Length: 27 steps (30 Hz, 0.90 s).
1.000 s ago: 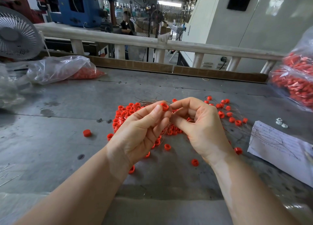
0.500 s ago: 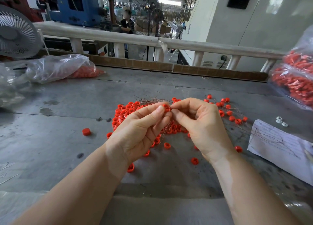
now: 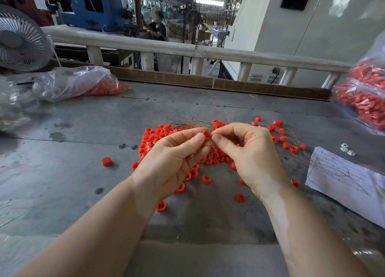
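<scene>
Left grip (image 3: 173, 162): clamped. I read the thumb and forefinger pinching the red cap (image 3: 206, 135) from its left side, with the other fingers curled beneath.
Right grip (image 3: 250, 151): clamped. The thumb and forefinger tips pinch the right edge of the same red cap, and the remaining fingers curl toward the palm. I cannot tell whether a wire end sits between the tips.
Red cap position: held in the air between the two grips, above the cap pile (image 3: 154, 137) and off the tabletop (image 3: 83, 131).
Cap pile: loose red caps heaped on the tabletop under and behind both grips, tangled with thin wires (image 3: 191, 123). More caps lie scattered toward me and to the right.
Stray cap (image 3: 107, 161): lies alone on the tabletop, well apart from the pile, to its left.
Paper sheet (image 3: 343, 172): lies flat on the right of the tabletop. I see fine wires trailing across its near corner.
White nuts (image 3: 346, 149): a small cluster just beyond the sheet's far edge.
Left bag (image 3: 70, 83): clear plastic, lying at the far left, with red parts showing at its right end.
Right bag (image 3: 362, 97): clear plastic, at the right edge of view, packed with red parts.
Fan (image 3: 18, 41): stands at the far left, behind the left bag.
Railing (image 3: 187, 49): runs along the far side of the tabletop.
</scene>
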Each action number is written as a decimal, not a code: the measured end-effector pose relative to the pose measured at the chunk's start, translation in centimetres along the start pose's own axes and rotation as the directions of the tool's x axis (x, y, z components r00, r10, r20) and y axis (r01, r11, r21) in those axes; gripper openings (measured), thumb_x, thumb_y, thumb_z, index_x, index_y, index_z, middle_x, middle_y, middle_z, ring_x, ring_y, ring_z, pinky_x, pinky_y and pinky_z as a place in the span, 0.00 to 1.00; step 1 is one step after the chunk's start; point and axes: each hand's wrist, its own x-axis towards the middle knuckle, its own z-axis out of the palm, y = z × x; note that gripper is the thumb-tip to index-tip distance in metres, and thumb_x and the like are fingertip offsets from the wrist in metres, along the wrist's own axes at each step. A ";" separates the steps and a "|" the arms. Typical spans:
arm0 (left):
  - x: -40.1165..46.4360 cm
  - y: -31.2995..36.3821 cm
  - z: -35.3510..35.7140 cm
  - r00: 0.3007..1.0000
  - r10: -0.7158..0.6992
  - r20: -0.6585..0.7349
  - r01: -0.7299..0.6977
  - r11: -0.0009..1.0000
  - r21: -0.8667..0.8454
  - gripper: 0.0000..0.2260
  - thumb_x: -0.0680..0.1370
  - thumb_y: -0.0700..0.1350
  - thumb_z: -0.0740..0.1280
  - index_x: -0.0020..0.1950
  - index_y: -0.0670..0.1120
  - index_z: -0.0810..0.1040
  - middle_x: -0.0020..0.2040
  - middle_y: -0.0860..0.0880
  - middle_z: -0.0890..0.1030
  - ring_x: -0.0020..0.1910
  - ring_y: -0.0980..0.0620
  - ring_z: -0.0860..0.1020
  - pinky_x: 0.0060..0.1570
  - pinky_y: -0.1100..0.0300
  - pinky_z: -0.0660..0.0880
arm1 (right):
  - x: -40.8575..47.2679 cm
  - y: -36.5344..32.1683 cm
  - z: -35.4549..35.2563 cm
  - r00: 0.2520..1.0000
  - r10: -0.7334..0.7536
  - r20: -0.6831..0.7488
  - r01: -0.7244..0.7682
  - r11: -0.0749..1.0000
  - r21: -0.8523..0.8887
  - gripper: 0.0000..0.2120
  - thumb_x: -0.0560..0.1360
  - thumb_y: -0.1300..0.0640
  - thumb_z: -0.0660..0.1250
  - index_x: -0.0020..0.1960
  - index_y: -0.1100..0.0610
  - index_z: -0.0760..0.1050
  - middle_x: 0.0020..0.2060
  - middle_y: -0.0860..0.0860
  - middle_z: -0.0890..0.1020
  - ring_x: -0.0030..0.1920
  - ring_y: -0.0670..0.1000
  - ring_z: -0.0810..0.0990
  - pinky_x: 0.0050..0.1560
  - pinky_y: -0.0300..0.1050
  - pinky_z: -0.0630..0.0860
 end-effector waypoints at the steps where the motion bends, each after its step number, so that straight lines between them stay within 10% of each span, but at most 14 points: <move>1: 0.0 0.0 0.0 1.000 0.002 -0.003 -0.002 1.000 -0.004 0.07 0.65 0.36 0.67 0.35 0.41 0.85 0.36 0.45 0.83 0.34 0.55 0.83 0.35 0.67 0.79 | 0.0 0.0 0.0 1.000 0.009 -0.007 -0.008 1.000 0.009 0.10 0.72 0.63 0.71 0.37 0.49 0.80 0.30 0.39 0.81 0.33 0.37 0.77 0.29 0.26 0.68; 27: -0.3 0.3 0.2 0.997 -0.009 0.073 0.014 0.997 -0.076 0.10 0.65 0.35 0.66 0.40 0.40 0.85 0.39 0.43 0.84 0.37 0.54 0.83 0.35 0.67 0.79 | 0.1 -0.5 -0.2 0.978 0.203 0.048 -0.202 0.865 0.458 0.11 0.70 0.71 0.68 0.35 0.56 0.80 0.28 0.48 0.82 0.30 0.40 0.79 0.31 0.29 0.72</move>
